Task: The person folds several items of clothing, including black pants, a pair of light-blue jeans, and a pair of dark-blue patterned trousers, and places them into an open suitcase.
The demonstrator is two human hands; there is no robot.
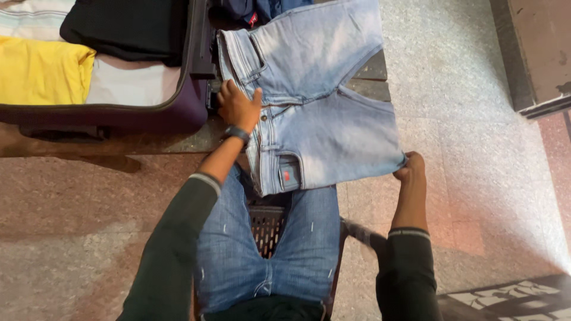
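Note:
A pair of light blue jeans [321,113] lies spread across a low dark table [373,80], waistband to the left, legs folded over to the right. My left hand [238,107] presses flat on the waistband near the fly, a dark watch on its wrist. My right hand [410,169] pinches the folded lower right edge of the jeans, fingers closed on the cloth. Both arms wear dark long sleeves.
An open purple suitcase [148,113] stands at the upper left, holding a yellow garment [41,71], a black one [125,27] and a white one. My own knees in blue jeans sit on a dark plastic stool [267,226]. Speckled stone floor surrounds; a wall base runs at the upper right.

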